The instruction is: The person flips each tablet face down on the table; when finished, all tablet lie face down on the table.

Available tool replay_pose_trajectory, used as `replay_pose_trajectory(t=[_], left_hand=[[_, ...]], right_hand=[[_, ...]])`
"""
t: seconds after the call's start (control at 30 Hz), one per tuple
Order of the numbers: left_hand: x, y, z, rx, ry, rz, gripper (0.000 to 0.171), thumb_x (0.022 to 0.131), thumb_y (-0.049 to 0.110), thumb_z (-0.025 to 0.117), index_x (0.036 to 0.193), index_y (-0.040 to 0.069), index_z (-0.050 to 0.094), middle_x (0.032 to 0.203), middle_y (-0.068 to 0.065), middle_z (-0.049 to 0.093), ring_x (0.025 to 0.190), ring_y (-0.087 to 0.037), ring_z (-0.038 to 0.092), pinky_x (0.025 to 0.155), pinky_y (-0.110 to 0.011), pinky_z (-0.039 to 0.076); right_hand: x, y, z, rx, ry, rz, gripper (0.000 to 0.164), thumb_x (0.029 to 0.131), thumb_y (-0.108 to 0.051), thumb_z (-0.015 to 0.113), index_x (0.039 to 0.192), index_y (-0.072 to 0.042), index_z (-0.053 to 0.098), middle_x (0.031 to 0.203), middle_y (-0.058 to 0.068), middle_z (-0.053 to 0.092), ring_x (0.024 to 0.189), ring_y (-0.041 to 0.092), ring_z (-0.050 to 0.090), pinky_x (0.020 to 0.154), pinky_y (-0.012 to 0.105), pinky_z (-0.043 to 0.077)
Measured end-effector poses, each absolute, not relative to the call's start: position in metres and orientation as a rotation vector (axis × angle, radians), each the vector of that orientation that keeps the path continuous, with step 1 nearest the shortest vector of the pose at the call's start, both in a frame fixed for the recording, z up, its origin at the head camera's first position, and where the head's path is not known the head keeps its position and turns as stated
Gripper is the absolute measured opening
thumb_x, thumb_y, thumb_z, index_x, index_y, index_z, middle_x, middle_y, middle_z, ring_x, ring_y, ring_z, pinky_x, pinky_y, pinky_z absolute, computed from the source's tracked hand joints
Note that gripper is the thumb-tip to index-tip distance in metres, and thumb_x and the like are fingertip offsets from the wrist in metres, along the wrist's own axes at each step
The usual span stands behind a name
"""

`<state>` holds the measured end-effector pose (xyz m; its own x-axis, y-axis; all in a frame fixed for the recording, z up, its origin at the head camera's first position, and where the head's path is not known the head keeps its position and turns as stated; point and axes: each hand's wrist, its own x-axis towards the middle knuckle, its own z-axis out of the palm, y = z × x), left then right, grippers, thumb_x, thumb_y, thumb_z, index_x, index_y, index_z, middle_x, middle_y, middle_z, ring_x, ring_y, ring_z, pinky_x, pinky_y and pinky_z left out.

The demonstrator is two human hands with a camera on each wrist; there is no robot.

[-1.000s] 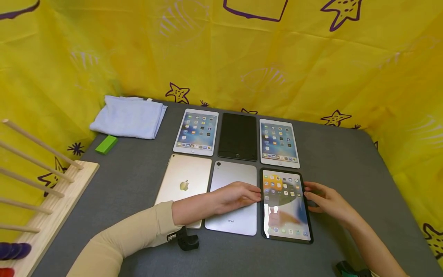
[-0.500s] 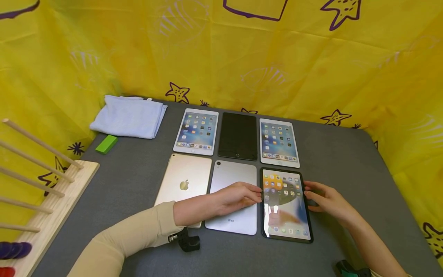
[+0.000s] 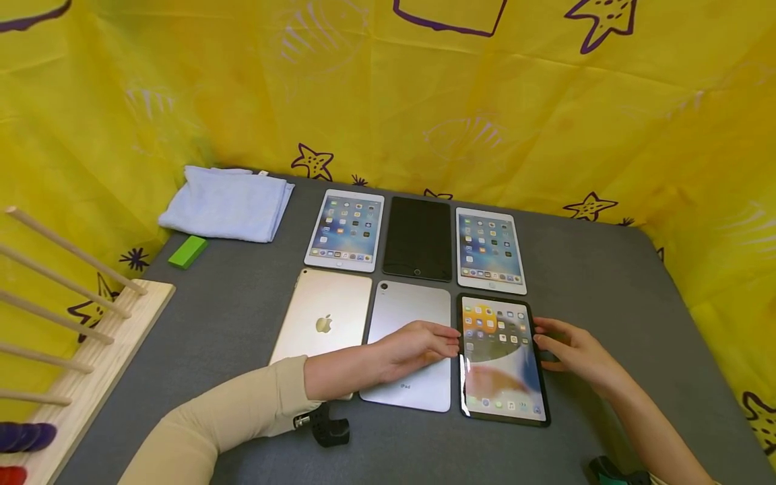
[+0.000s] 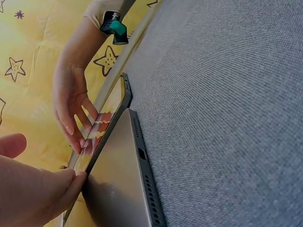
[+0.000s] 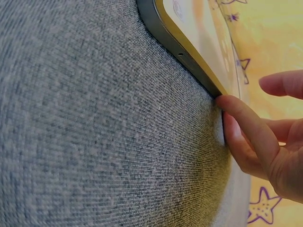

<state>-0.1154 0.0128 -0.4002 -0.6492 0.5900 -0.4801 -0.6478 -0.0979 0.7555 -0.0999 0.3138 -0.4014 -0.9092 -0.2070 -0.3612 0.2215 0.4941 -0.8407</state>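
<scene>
A black-framed tablet (image 3: 515,391) lies screen up at the front right of two rows of tablets, its home screen lit. My left hand (image 3: 415,347) reaches over the silver tablet (image 3: 405,310), fingertips at the black-framed tablet's left edge. On the opposite side, my right hand (image 3: 572,347) touches the right edge with its fingertips; in the right wrist view the fingers (image 5: 251,127) meet the tablet's side (image 5: 189,56) close to the cloth. The gold tablet (image 3: 327,303) lies back up, partly hidden by my left forearm.
Behind stand in a row a white tablet (image 3: 348,229), a black tablet (image 3: 418,236) and another white tablet (image 3: 491,249). A folded blue cloth (image 3: 227,202), a green block (image 3: 188,252) and a wooden peg rack (image 3: 130,316) are at the left. Yellow curtains (image 3: 388,101) border the grey table (image 3: 606,283).
</scene>
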Motion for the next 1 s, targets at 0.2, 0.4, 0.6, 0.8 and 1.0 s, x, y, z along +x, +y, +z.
replay_pose_trajectory(t=[0.2, 0.4, 0.6, 0.8, 1.0], left_hand=[[-0.114, 0.012, -0.401, -0.066, 1.321, 1.860, 0.049, 0.088, -0.008, 0.057, 0.135, -0.014, 0.046, 0.135, -0.023, 0.051, 0.129, -0.031, 0.046, 0.110, -0.040, 0.035], [-0.112, 0.011, -0.402, -0.061, 1.314, 1.873, 0.048, 0.089, -0.007, 0.057, 0.135, -0.013, 0.046, 0.135, -0.022, 0.051, 0.126, -0.029, 0.048, 0.109, -0.040, 0.036], [-0.107, 0.011, -0.405, -0.067, 1.261, 1.907, 0.050, 0.090, -0.007, 0.056, 0.138, -0.012, 0.043, 0.139, -0.023, 0.046, 0.130, -0.032, 0.045, 0.109, -0.040, 0.036], [-0.099, 0.015, -0.405, -0.044, 1.286, 1.933, 0.058, 0.086, -0.010, 0.058, 0.141, -0.013, 0.038, 0.145, -0.026, 0.041, 0.138, -0.035, 0.036, 0.112, -0.041, 0.031], [-0.092, 0.024, -0.402, 0.007, 1.383, 1.888, 0.074, 0.086, -0.006, 0.060, 0.149, -0.010, 0.022, 0.155, -0.023, 0.026, 0.143, -0.035, 0.026, 0.116, -0.044, 0.021]], right_hand=[[-0.099, 0.314, -0.401, 0.017, 2.324, -1.397, 0.057, 0.102, -0.016, 0.051, 0.144, 0.016, 0.029, 0.138, 0.040, 0.036, 0.115, 0.032, 0.056, 0.078, 0.038, 0.058], [-0.099, 0.314, -0.401, 0.015, 2.325, -1.402, 0.057, 0.102, -0.016, 0.051, 0.144, 0.015, 0.029, 0.138, 0.041, 0.036, 0.114, 0.031, 0.056, 0.078, 0.038, 0.058], [-0.099, 0.315, -0.402, 0.026, 2.314, -1.420, 0.057, 0.102, -0.016, 0.051, 0.144, 0.016, 0.029, 0.139, 0.041, 0.035, 0.111, 0.023, 0.058, 0.079, 0.038, 0.057], [-0.099, 0.313, -0.401, 0.029, 2.336, -1.408, 0.056, 0.102, -0.015, 0.052, 0.143, 0.016, 0.030, 0.138, 0.040, 0.037, 0.111, 0.025, 0.058, 0.078, 0.038, 0.058], [-0.098, 0.312, -0.399, 0.042, 2.386, -1.356, 0.054, 0.102, -0.013, 0.052, 0.141, 0.018, 0.032, 0.135, 0.041, 0.040, 0.112, 0.030, 0.058, 0.076, 0.038, 0.058]])
